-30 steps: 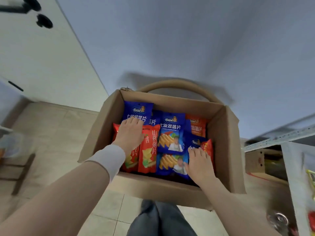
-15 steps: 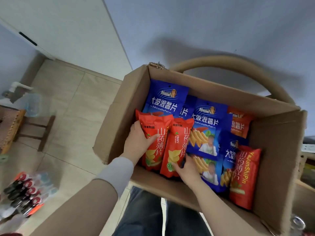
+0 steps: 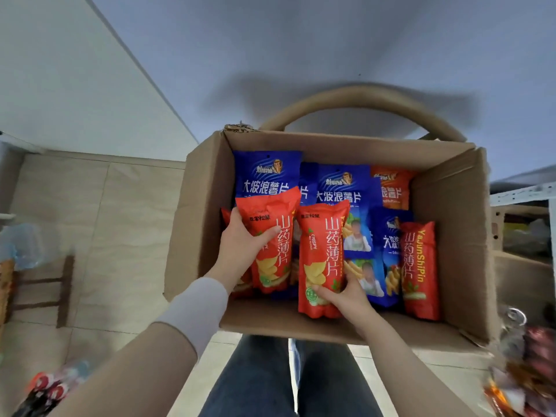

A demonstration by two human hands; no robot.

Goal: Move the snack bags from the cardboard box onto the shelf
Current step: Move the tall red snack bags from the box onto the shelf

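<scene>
An open cardboard box [image 3: 451, 212] sits in front of me, filled with several blue and red snack bags. My left hand [image 3: 240, 245] grips one red snack bag [image 3: 276, 236] around its left edge, thumb across the front, and holds it raised above the others. My right hand [image 3: 346, 291] grips a second red snack bag [image 3: 323, 251] at its lower end, also lifted. Blue snack bags [image 3: 264, 176] lie flat behind them, and a third red bag [image 3: 418, 266] lies at the right side of the box. A metal shelf [image 3: 523, 191] edge shows at the far right.
A curved tan chair back [image 3: 346, 100] rises behind the box. A wooden stool [image 3: 63, 284] stands on the tiled floor at left. Packaged goods [image 3: 45, 389] lie at the bottom left, and more wrapped snacks [image 3: 529, 377] at the bottom right. My legs are below the box.
Both hands went from resting flat on the bags to gripping one red bag each, and both bags have risen up out of the pile. The camera came closer to the box.
</scene>
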